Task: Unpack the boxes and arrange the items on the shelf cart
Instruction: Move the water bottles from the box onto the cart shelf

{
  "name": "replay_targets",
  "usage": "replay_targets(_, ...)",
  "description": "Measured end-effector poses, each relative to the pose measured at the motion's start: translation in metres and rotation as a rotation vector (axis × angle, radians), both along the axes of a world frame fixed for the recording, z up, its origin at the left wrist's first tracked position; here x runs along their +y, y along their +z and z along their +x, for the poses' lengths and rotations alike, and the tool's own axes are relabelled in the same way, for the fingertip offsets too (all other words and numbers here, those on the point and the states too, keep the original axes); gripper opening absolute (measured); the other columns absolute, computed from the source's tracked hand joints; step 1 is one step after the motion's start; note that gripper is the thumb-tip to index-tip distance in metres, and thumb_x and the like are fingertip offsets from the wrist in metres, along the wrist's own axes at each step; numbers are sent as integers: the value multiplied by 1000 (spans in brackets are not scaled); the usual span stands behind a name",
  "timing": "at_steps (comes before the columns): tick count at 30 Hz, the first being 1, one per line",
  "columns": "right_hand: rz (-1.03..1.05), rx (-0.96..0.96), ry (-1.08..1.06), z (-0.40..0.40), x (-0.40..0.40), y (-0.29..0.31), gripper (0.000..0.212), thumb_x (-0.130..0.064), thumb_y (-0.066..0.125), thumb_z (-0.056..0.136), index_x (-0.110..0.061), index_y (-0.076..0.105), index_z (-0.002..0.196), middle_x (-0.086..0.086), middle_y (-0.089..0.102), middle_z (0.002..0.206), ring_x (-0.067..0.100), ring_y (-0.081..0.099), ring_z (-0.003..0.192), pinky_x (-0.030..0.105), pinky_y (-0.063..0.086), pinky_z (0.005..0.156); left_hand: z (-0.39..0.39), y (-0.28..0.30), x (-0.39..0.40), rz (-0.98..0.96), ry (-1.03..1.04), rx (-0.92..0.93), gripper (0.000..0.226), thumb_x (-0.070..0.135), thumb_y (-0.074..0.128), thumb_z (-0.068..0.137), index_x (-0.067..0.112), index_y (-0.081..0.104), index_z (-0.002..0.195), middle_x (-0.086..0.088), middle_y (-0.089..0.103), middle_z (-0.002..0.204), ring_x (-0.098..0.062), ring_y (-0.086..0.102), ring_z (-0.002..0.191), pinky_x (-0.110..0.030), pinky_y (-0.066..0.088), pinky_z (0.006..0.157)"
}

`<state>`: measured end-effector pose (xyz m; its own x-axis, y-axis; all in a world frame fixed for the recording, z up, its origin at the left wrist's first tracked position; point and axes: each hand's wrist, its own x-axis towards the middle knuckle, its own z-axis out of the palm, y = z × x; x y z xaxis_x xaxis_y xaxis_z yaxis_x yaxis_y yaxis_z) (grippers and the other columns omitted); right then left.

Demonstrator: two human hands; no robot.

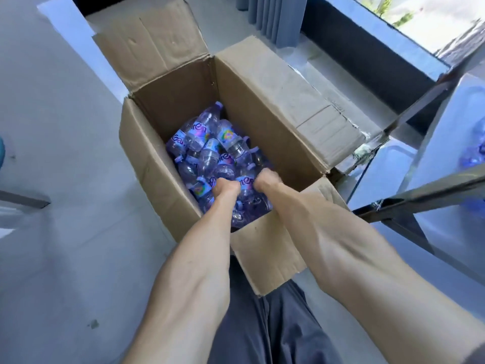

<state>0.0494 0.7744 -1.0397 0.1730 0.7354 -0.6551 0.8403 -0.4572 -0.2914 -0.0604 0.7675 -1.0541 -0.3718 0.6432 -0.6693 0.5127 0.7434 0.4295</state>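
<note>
Open brown cardboard box (262, 106) on the grey floor (52, 127), flaps out, bottom heaped with clear purple-tinted plastic water bottles (210, 151) with purple labels. Both arms reach down inside. Left hand (225, 189) and right hand (265, 178) are buried among the near-end bottles, fingers hidden; grip on either cannot be told. Dark metal-framed shelf cart (420, 195) just right of the box, a few similar bottles (472, 153) on it.

The open box (262, 106) stands on the floor (65, 127) with bottles (210, 153) heaped inside. Both hands reach into its near end, left hand (225, 189) beside right hand (263, 179). The shelf cart (420, 195) stands just right.
</note>
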Motion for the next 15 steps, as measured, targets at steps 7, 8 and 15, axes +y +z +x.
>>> replay_targets(7, -217, 5, 287, -9, 0, -43, 29, -13, 56, 94, -1, 60, 120, 18, 57, 134, 37, 54, 123, 43, 46, 92, 5, -40, 8, -84, -96, 29, 41, 22, 57, 93, 1, 58, 127, -21, 59, 133, -37, 56, 122, -37, 45, 97)
replay_targets(8, -251, -30, 298, -9, -1, -45, 41, -16, 62, 91, -4, 56, 130, 16, 54, 137, 38, 50, 127, 47, 44, 96, 6, -43, 12, -110, -118, 30, 45, 27, 56, 92, 2, 57, 130, -20, 57, 135, -37, 55, 123, -37, 45, 100)
replay_targets(15, -356, -150, 206, -11, 15, -62, 63, -16, 71, 82, -14, 46, 140, 15, 44, 146, 38, 34, 137, 58, 29, 111, 20, -54, 33, -242, -96, 41, 75, 56, 71, 77, 9, 54, 133, -13, 60, 133, -31, 60, 117, -32, 46, 81)
